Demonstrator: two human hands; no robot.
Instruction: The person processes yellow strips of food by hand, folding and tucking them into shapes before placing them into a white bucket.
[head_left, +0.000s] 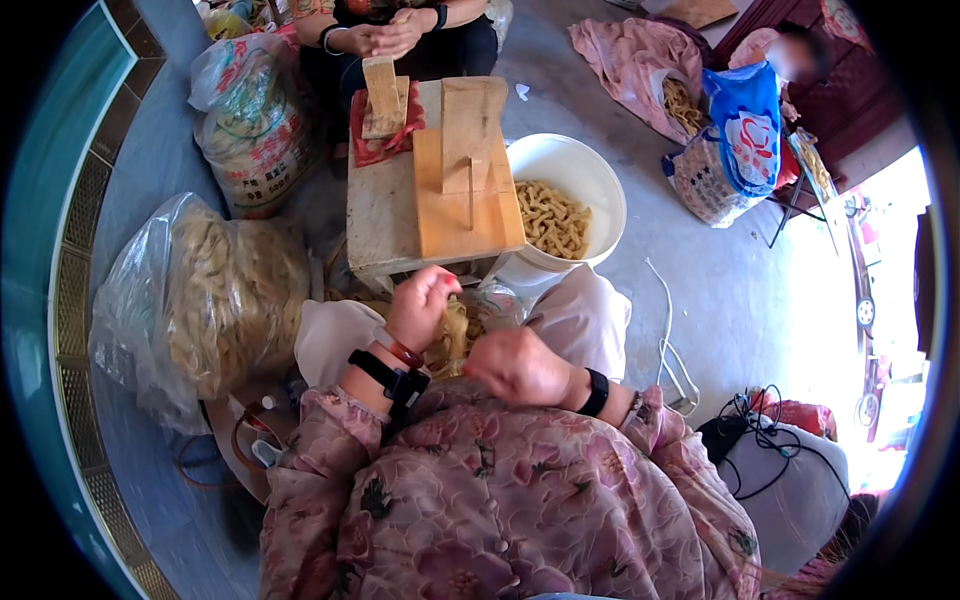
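My left hand, fingers curled around a yellowish strip, is raised over my lap near the front edge of a small table. Lower and to the right, my right hand is curled and a little blurred; its fingertips are turned away, so its hold is hidden. Between my knees lie more yellowish strips, partly in clear plastic. On the table a wooden board carries an upright wooden block with a thin upright piece before it. A white bucket beside the table holds many short knotted tan pieces.
Across the table sits a person whose hands are together behind a smaller wooden stand on red cloth. Plastic bags of strips and a full sack stand left. A white cord lies right, near a stool with black cables.
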